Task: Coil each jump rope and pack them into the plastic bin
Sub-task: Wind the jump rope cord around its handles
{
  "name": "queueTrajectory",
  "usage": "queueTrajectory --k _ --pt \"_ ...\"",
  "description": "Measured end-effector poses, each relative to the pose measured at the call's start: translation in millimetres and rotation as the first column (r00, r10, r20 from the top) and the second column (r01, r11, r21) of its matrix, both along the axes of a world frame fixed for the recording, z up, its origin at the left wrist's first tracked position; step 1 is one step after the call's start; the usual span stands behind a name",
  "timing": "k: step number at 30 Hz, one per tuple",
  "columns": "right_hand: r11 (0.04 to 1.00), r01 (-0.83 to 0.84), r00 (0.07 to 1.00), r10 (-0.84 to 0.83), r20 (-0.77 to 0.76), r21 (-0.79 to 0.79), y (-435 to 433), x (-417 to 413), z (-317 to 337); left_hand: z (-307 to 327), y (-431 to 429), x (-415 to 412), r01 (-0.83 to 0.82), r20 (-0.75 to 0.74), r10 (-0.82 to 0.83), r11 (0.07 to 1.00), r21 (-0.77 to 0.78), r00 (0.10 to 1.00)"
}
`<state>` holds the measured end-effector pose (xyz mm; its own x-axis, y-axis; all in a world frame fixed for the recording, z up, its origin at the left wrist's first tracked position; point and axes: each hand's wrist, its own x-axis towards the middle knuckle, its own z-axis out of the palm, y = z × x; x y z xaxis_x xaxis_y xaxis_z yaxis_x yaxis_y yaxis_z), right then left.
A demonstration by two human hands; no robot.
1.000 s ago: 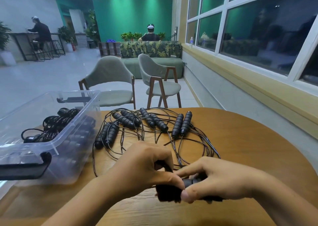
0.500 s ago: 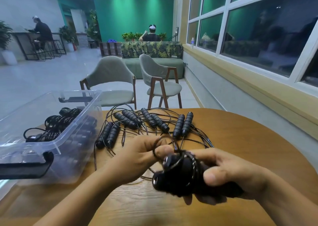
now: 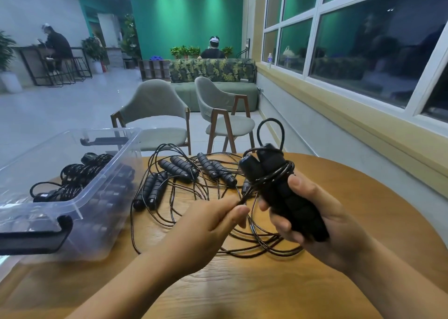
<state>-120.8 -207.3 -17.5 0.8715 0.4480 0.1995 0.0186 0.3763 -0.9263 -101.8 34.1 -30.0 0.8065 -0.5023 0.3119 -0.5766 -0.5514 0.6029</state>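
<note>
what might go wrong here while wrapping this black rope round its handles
1. The thin black cord is wound near the top ends of the paired black foam handles that the right hand grips, so the wraps may slip off.
2. The stretch that the left hand pinches seems to trail into the loose black jump ropes on the round wooden table. Pulling may snag or drag them.

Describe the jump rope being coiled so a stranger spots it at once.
Over the round wooden table, right of the clear plastic bin, the right hand grips a black jump rope by its paired foam handles; the left hand pinches its cord. Unlike the loose ropes lying behind, it is held up with cord wound around the handles.
</note>
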Motion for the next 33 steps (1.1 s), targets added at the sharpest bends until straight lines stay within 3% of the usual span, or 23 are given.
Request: queueTrajectory --k 6,11,18,24,28,33 --pt "0.969 0.238 0.970 -0.240 -0.028 -0.058 1.4 5.3 0.3 1.1 2.4 -0.8 -0.035 0.035 0.033 0.997 0.061 0.999" --pt "0.874 0.403 0.915 -0.390 0.103 -0.270 0.7 5.1 -0.3 4.3 4.5 -0.8 -0.025 0.054 0.021 0.997 0.071 0.998" --pt "0.738 0.482 0.875 -0.438 0.208 -0.472 0.5 6.8 -1.8 9.7 10.7 -1.7 -0.034 0.102 0.031 0.999 0.028 0.994" --pt "0.631 0.344 0.934 -0.305 0.185 -0.695 1.0 6.7 -2.6 16.6 18.4 -3.0 -0.032 0.118 0.037 0.999 -0.043 0.992" --pt "0.587 0.124 0.988 -0.146 0.046 -0.800 1.9 4.4 0.0 15.9 19.0 -4.4 -0.021 0.090 0.021 1.000 -0.004 0.996" --pt "0.559 -0.143 0.990 0.086 -0.114 -0.817 -0.7 -0.4 5.6 15.7 17.8 -5.1 0.057 0.100 -0.058 0.998 0.013 0.993"
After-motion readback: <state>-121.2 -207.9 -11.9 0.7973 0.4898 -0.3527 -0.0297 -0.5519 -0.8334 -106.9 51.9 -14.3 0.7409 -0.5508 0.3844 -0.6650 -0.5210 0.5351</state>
